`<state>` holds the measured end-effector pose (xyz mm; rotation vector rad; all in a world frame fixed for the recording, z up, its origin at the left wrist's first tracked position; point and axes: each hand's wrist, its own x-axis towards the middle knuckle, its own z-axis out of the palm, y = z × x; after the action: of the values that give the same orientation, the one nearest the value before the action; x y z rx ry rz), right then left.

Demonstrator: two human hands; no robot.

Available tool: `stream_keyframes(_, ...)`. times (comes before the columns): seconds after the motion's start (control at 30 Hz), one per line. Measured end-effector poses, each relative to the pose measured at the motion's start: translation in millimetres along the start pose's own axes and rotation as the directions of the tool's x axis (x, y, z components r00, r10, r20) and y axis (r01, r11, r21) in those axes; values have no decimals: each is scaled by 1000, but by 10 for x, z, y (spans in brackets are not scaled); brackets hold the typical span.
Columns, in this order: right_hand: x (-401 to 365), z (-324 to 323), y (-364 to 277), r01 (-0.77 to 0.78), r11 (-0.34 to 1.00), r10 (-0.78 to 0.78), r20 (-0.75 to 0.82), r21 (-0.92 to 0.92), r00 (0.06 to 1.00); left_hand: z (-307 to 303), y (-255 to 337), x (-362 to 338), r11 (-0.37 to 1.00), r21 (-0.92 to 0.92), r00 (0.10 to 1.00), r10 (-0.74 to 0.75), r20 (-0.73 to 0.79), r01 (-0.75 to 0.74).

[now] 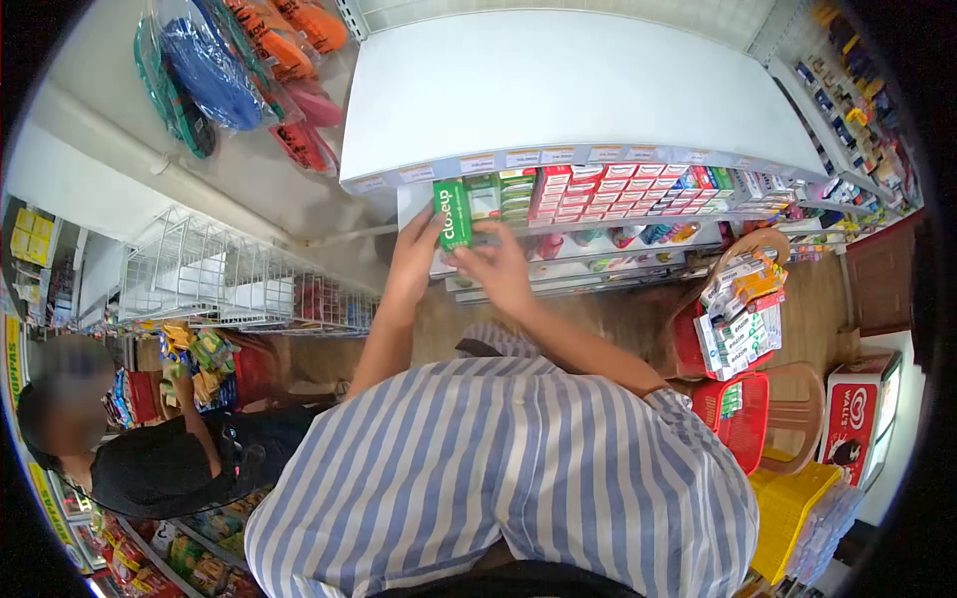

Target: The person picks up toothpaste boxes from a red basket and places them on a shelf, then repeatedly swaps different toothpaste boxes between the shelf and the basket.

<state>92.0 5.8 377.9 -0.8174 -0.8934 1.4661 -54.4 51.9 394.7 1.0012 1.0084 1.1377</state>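
Plainly, left hand point(412, 251) and right hand point(495, 263) half-closed around an oblong green carton point(454, 213).

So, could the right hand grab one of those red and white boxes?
Probably yes. The right hand is near the red and white boxes and nothing seems in between, but it's holding the green Closeup box now.
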Motion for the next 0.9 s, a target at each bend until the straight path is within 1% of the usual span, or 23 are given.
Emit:
stream_keyframes(0.07,24,-1,6,-4,1000,4,-6,3,1000,29,40,-47,1000,24,1000,-2,-11,2)
stream_keyframes(0.13,36,-2,20,7,999,-8,-3,-37,1000,38,45,-81,999,49,1000,-8,-22,9)
stream_keyframes(0.2,37,-14,47,29,998,-30,-7,-64,1000,45,31,-106,995,84,998,57,-25,-55)
stream_keyframes(0.23,39,-25,63,51,994,-52,-9,-92,999,77,53,-140,995,86,998,55,-24,-53)
stream_keyframes(0.3,40,-70,99,44,994,-45,-8,-95,999,138,106,-221,971,181,987,163,-8,-159)
stream_keyframes(0.4,27,-99,36,28,993,-28,9,-113,1000,123,63,-261,953,227,980,197,29,-199)
stream_keyframes(0.53,34,-99,15,14,991,-10,29,-129,1000,128,97,-315,954,227,980,186,77,-199)
stream_keyframes(0.6,33,-90,-9,9,990,-5,35,-137,999,159,125,-330,969,142,976,191,102,-204)
stream_keyframes(0.73,47,-77,-28,-1,986,9,45,-169,999,108,42,-297,954,195,972,209,108,-227)
stream_keyframes(0.8,51,-73,-33,11,983,-3,48,-181,999,101,16,-292,942,213,964,243,106,-261)
stream_keyframes(0.9,73,-81,-18,23,981,-14,49,-194,999,98,13,-296,948,199,967,229,115,-248)
